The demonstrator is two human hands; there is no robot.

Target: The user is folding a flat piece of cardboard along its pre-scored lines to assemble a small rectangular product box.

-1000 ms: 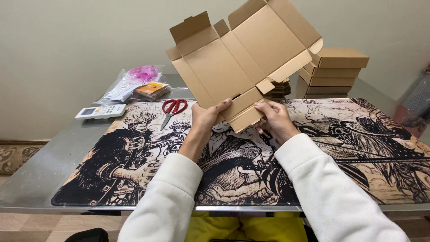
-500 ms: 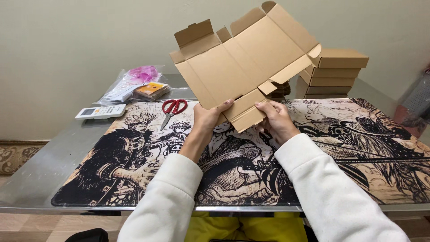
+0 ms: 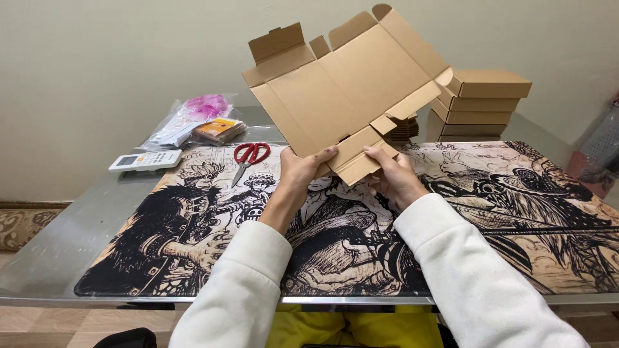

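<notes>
A flat, die-cut brown cardboard box blank (image 3: 348,84) is held up above the table, tilted with its flaps pointing up and back. My left hand (image 3: 300,171) grips its lower edge from the left. My right hand (image 3: 393,174) pinches the folded bottom flap from the right. Both arms wear white sleeves. Under the hands lies a large printed mat (image 3: 490,219) with black-and-tan comic artwork.
A stack of folded brown boxes (image 3: 480,106) stands at the back right. Red-handled scissors (image 3: 250,156) lie on the mat's far left. A white remote (image 3: 145,160), an orange packet (image 3: 218,129) and a plastic bag with pink contents (image 3: 193,113) sit on the grey table (image 3: 71,225).
The cardboard blank has tipped a little further back and right while both hands keep hold of its lower edge. The bottom flap is folded over more.
</notes>
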